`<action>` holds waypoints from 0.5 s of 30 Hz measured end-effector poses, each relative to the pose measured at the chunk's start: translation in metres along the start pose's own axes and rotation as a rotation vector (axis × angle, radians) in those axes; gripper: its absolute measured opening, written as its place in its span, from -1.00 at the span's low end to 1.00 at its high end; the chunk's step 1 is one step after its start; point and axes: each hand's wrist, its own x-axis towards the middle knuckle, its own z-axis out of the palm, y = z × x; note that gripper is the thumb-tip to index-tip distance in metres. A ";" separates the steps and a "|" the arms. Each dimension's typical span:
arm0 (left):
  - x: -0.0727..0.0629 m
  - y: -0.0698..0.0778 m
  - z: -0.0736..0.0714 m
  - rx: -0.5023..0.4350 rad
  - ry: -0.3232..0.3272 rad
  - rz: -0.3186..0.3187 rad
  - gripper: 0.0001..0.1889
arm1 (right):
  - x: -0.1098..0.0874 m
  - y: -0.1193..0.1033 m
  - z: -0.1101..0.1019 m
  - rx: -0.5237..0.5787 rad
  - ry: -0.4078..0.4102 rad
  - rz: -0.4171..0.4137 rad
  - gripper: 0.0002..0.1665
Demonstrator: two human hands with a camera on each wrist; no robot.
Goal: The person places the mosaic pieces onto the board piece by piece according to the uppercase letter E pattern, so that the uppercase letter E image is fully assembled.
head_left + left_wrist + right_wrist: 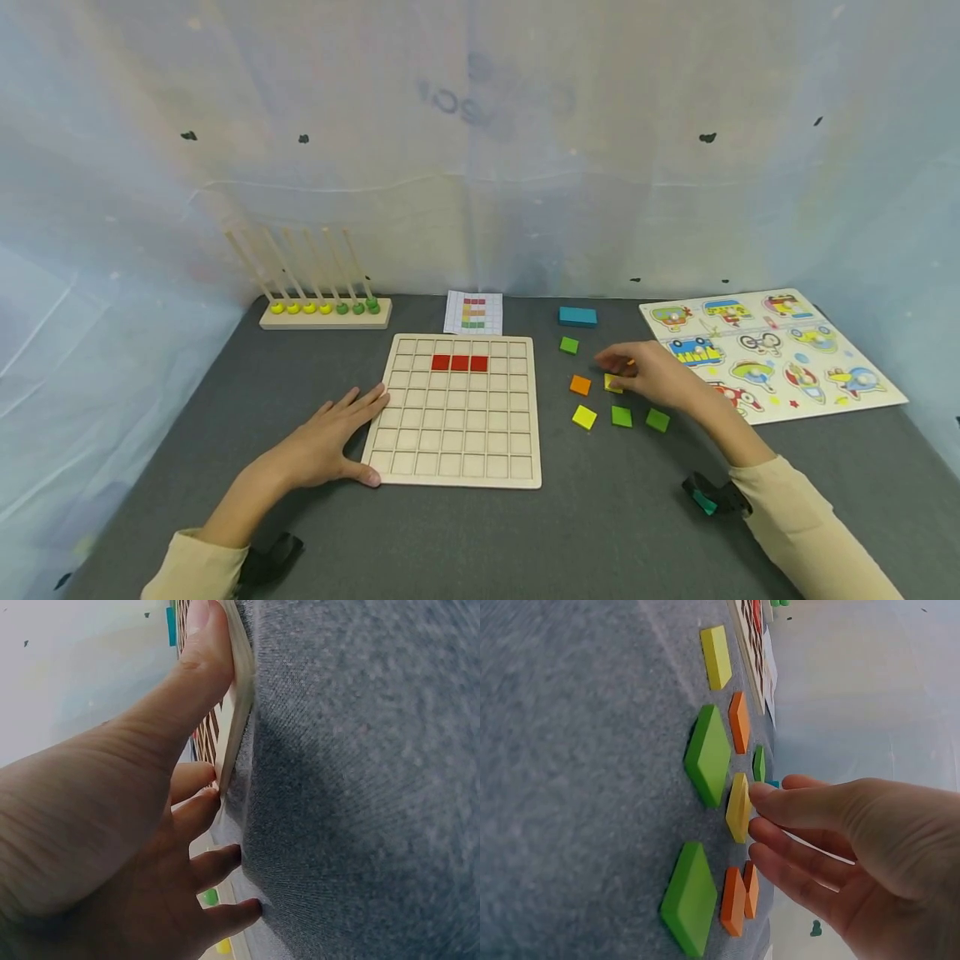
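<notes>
The left hand (322, 443) lies with fingers spread along the left side of a square wooden grid board (450, 479), its thumb (206, 656) over the rim. Three red tiles (460, 363) sit side by side in an upper row of the grid. To the board's right, the right hand (654, 373) hangs low over loose square tiles, fingers slightly bent. Its thumb tip is right at the edge of a yellow tile (738, 808) that lies on the table. Near it lie green tiles (709, 757), another yellow tile (584, 417) and orange tiles (733, 901), some partly hidden by the hand.
A printed pattern card (493, 321) lies behind the board. At the back left stands a peg abacus (326, 322) with yellow and green beads. A blue block (577, 317) is at the back; a picture puzzle board (888, 393) lies right, beside the right forearm.
</notes>
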 end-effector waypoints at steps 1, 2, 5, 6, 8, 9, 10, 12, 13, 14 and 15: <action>0.000 0.000 0.000 -0.001 0.000 0.001 0.20 | -0.001 0.001 0.000 0.002 -0.006 0.003 -0.61; 0.000 0.001 0.000 -0.001 0.001 0.002 0.20 | -0.001 0.001 0.000 0.000 -0.011 0.004 -0.62; -0.001 0.001 -0.001 0.000 0.003 0.004 0.20 | -0.003 0.002 0.001 -0.002 -0.016 -0.005 -0.62; -0.001 0.001 -0.001 0.000 0.003 0.004 0.20 | -0.003 0.002 0.001 -0.005 -0.014 -0.008 -0.61; -0.001 0.001 -0.001 -0.001 0.003 0.004 0.20 | -0.003 0.002 0.002 -0.013 -0.005 -0.016 -0.60; -0.001 0.001 -0.001 -0.003 0.002 0.005 0.20 | -0.003 0.002 0.003 -0.015 -0.001 -0.016 -0.59; -0.001 0.001 -0.001 -0.006 0.002 0.004 0.20 | -0.003 0.002 0.003 -0.020 0.002 -0.015 -0.58; -0.001 0.001 -0.001 -0.010 0.002 0.004 0.20 | -0.003 0.000 0.004 -0.027 0.005 -0.020 -0.57; -0.001 0.001 0.000 -0.011 0.003 0.004 0.20 | -0.002 0.000 0.003 -0.030 0.003 -0.021 -0.57; -0.001 0.001 0.000 -0.010 0.003 0.003 0.20 | -0.002 -0.001 0.003 -0.033 0.000 -0.018 -0.57; -0.001 0.001 0.000 -0.008 0.003 0.002 0.20 | -0.002 -0.002 0.002 -0.035 -0.003 -0.019 -0.57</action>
